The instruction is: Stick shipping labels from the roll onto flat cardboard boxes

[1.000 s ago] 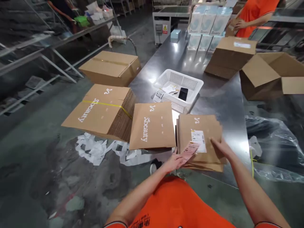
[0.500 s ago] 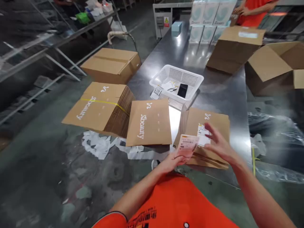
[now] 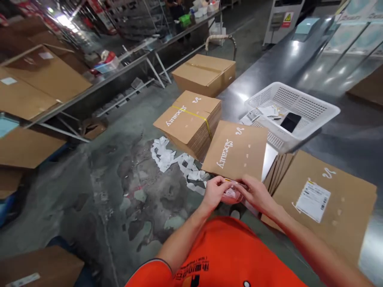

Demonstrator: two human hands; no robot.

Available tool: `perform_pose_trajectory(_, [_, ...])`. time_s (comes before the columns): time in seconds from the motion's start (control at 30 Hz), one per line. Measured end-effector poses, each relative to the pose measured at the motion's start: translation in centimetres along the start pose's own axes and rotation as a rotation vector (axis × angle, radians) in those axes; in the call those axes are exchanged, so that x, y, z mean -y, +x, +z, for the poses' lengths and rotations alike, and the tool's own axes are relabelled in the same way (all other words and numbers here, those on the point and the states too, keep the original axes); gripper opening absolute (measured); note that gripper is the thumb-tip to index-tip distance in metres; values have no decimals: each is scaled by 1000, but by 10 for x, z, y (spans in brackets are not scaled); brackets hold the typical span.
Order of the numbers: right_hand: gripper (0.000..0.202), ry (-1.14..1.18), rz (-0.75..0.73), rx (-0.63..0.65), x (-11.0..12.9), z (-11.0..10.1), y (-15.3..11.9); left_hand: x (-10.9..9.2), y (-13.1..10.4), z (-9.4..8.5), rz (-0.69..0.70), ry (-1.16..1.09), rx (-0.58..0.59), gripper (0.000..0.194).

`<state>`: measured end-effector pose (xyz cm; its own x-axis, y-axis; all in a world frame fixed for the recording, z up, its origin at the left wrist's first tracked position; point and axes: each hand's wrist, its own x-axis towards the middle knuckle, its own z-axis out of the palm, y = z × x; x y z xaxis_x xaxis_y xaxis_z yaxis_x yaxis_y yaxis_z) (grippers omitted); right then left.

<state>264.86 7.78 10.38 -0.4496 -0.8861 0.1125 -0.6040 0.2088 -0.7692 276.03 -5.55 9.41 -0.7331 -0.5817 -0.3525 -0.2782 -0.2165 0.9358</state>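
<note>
Close to my body, my left hand (image 3: 216, 192) and my right hand (image 3: 254, 192) meet at a pinkish label sheet (image 3: 231, 194), each with its fingers closed on it. Just beyond them lies a flat carton (image 3: 236, 150) printed "beauty". To the right, a stack of flattened cartons (image 3: 344, 191) carries a white printed label (image 3: 313, 200) on its top. On the left stands a bundle of flattened cartons (image 3: 191, 115) with a yellow strap around it. The sheet is partly covered by my fingers.
A white basket (image 3: 317, 104) on the metal table (image 3: 254, 73) holds a black phone (image 3: 291, 122) and papers. Behind the bundle is a closed carton (image 3: 206, 71). Torn white strips (image 3: 163, 154) lie on the floor. More cartons (image 3: 44, 75) stand at the left.
The view has turned left. My right hand has come away from the label on the right stack and joined my left hand at the pinkish sheet.
</note>
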Motion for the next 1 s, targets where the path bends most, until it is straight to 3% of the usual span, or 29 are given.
perform_pose_trajectory(0.1, [39, -180, -43, -59, -19, 3, 42, 17, 16, -11, -56, -16, -29, 54])
perform_pose_trajectory(0.27, [35, -605, 73, -107, -62, -25, 125, 62, 7, -44, -245, -21, 211, 54])
perform_pose_trajectory(0.33, [51, -757, 120, -82, -70, -32, 143, 69, -3, -59, -282, 23, 252, 47])
perform_pose_trajectory(0.4, [59, -806, 140, -114, -71, -27, 149, 61, -9, -73, -228, 42, 199, 42])
perform_pose_trajectory(0.47, [54, -744, 79, -128, -69, -10, 148, 42, -10, -84, -81, 47, 100, 41])
perform_pose_trajectory(0.53, [50, -622, -48, -65, -66, 10, 145, 20, -11, -92, 60, 76, 100, 37])
perform_pose_trajectory(0.63, [53, -391, -107, 71, -64, 20, 146, 0, -20, -95, 80, 180, 389, 34])
perform_pose_trajectory(0.7, [55, -205, -21, 123, -66, 5, 149, -1, -32, -94, 36, 219, 550, 33])
perform_pose_trajectory(0.77, [54, -69, 86, 133, -70, -17, 153, 5, -44, -94, 28, 205, 581, 34])
perform_pose_trajectory(0.87, [51, -76, 164, 86, -72, -32, 149, 18, -50, -97, 69, 149, 448, 34])
perform_pose_trajectory(0.93, [51, -215, 137, 31, -67, -17, 139, 26, -41, -100, 50, 94, 222, 37])
perform_pose_trajectory(1.0, [55, -431, 61, -18, -57, 11, 124, 32, -21, -101, 5, -14, -62, 43])
